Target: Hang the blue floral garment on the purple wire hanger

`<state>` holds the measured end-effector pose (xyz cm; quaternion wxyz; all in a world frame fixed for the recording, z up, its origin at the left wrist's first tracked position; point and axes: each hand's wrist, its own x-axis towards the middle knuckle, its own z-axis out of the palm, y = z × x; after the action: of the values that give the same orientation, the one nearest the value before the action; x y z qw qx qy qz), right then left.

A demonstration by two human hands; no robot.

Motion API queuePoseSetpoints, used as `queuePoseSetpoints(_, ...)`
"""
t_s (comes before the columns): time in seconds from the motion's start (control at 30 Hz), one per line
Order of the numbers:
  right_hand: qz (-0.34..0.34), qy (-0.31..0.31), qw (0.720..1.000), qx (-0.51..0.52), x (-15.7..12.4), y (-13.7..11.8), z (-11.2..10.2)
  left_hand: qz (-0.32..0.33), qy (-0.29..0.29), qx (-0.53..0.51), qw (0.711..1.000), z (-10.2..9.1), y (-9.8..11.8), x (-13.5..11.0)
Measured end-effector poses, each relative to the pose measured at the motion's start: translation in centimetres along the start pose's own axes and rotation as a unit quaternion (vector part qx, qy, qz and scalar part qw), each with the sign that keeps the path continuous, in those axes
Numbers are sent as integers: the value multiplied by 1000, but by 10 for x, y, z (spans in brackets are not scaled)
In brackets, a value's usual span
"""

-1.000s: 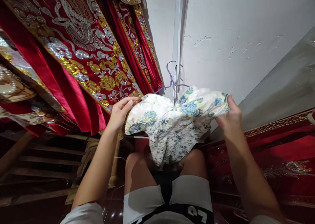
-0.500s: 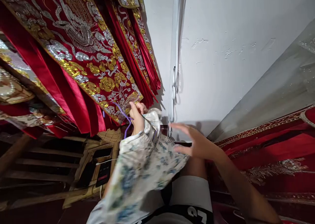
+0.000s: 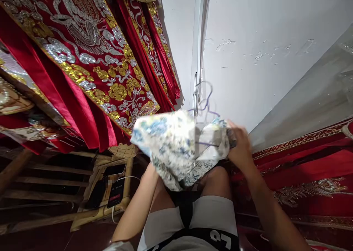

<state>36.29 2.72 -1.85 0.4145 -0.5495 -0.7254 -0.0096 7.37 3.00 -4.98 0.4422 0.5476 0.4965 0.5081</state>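
I hold a small white garment [image 3: 176, 144] with a blue and green flower print up in front of me, above my knees. A thin purple wire hanger [image 3: 205, 100] sticks out of its top, blurred by motion. My right hand [image 3: 239, 148] is closed on the garment's right edge. My left hand is hidden behind the cloth; only its forearm [image 3: 138, 207] shows, reaching up under the garment.
Red robes [image 3: 91, 60] with gold and silver embroidery hang at the left. More red embroidered cloth [image 3: 303, 177] lies at the right. A white wall [image 3: 261, 41] with a pipe [image 3: 198, 41] is ahead. A phone [image 3: 116, 192] lies on a wooden stool at lower left.
The garment swung left and down with my right hand off it, then came back up to the middle. My right hand has taken hold of its right edge again.
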Motion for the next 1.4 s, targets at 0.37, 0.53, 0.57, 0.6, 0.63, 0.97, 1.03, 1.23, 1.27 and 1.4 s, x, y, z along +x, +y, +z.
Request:
queuePoseSetpoints(0.37, -56, -11, 998, 2, 49, -33, -3, -152, 90, -224, 958, 3, -50, -58)
queuePoseSetpoints(0.53, -21, 48, 990, 134, -42, -41, 37, -177, 82, -248, 949, 28, -57, -81)
queuePoseSetpoints(0.57, 22, 29, 982, 188, -65, -45, 50, -184, 77, -252, 947, 33, -58, -83)
queuePoseSetpoints(0.6, 79, 3, 967, 241, -86, -49, 64, -189, 69, -253, 946, 38, -59, -85)
queuePoseSetpoints(0.63, 132, -28, 948, 288, -105, -53, 76, -193, 61, -252, 946, 42, -58, -87)
queuePoseSetpoints(0.97, 230, -168, 881, 379, -107, -65, 62, -192, 33, -242, 951, 43, -45, -104)
queuePoseSetpoints(1.03, 230, -163, 882, 379, -105, -68, 57, -187, 31, -241, 952, 45, -45, -109)
queuePoseSetpoints(1.23, 246, -161, 880, 374, -117, -75, 60, -112, 150, -142, 972, 37, -64, -111)
queuePoseSetpoints(1.27, 247, -168, 875, 380, -118, -76, 61, -88, 200, -103, 970, 34, -69, -112)
queuePoseSetpoints(1.4, 260, -181, 850, 421, -119, -77, 67, 87, 359, 72, 927, 35, -82, -116)
